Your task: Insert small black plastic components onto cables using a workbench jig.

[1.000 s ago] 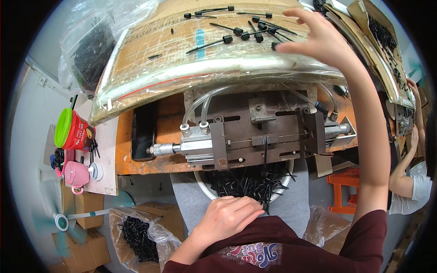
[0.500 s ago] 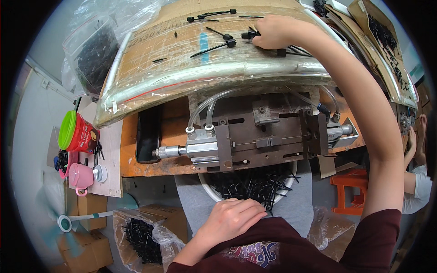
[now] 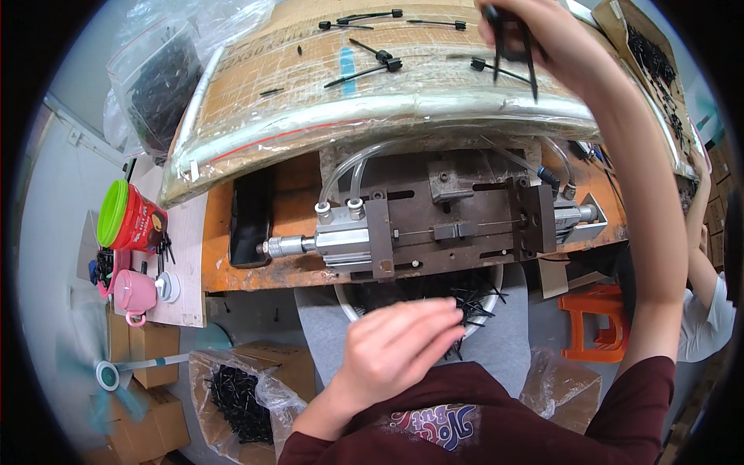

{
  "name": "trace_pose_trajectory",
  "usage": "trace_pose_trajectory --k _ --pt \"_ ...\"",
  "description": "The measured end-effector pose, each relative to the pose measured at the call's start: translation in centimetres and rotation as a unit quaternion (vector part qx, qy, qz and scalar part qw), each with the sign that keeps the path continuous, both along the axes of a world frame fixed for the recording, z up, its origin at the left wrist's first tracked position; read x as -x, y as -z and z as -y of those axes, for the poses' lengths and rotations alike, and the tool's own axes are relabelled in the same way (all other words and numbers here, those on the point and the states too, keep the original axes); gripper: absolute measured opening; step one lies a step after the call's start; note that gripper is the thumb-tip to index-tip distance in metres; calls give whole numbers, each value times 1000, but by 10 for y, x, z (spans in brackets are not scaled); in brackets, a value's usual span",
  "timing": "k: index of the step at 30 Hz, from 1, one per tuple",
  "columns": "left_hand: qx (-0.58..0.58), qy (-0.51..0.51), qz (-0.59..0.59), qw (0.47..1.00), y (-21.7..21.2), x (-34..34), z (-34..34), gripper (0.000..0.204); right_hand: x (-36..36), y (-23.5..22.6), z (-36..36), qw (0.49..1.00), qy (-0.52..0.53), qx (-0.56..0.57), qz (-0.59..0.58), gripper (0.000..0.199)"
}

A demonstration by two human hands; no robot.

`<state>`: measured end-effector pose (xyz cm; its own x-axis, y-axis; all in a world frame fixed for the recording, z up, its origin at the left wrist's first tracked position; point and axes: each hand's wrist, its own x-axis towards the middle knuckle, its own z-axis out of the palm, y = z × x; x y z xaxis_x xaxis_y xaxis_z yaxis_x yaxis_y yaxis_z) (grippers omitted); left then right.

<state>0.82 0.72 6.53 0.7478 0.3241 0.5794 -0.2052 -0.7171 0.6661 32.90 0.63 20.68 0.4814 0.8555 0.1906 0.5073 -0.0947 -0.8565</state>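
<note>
My right hand [image 3: 552, 48] is raised over the right part of the plastic-covered board [image 3: 256, 85], closed round several thin black rods with thick heads [image 3: 530, 65] that hang down from its fingers. More such headed rods [image 3: 364, 74] lie scattered on the board. My left hand [image 3: 401, 345] hovers over my lap, fingers stretched out and close together, with nothing visible in it. It partly hides a white basin [image 3: 349, 306] full of thin black rods [image 3: 474, 298]. Between board and lap sits a metal fixture [image 3: 457, 205] with an air cylinder [image 3: 341, 246] at its left end.
The fixture stands on an orange bench [image 3: 298, 273] beside a black tray [image 3: 249, 225]. At the left are a red tub [image 3: 143, 221], a pink cup [image 3: 136, 293] and a fan [image 3: 108, 376]. An orange stool [image 3: 593, 322] and another person's arm [image 3: 697, 232] are at the right.
My right hand has lifted off the board and moved right with several black headed rods in it. My left hand has risen from my lap and straightened its fingers.
</note>
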Motion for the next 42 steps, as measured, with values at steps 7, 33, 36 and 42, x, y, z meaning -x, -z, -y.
trace_pose_trajectory --k 7,33,36,42 --pt "103 -62 110 987 -7 -39 -6 55 121 81 59 957 -7 -64 -283 23" --pt "-98 -47 -72 991 15 -30 8 29 153 128 128 894 137 -253 -343 18" --pt "-174 -78 -97 977 21 -33 8 25 160 123 134 907 159 -197 -338 20" --pt "-192 -91 -121 970 15 -41 2 27 168 129 142 922 169 -143 -318 21"
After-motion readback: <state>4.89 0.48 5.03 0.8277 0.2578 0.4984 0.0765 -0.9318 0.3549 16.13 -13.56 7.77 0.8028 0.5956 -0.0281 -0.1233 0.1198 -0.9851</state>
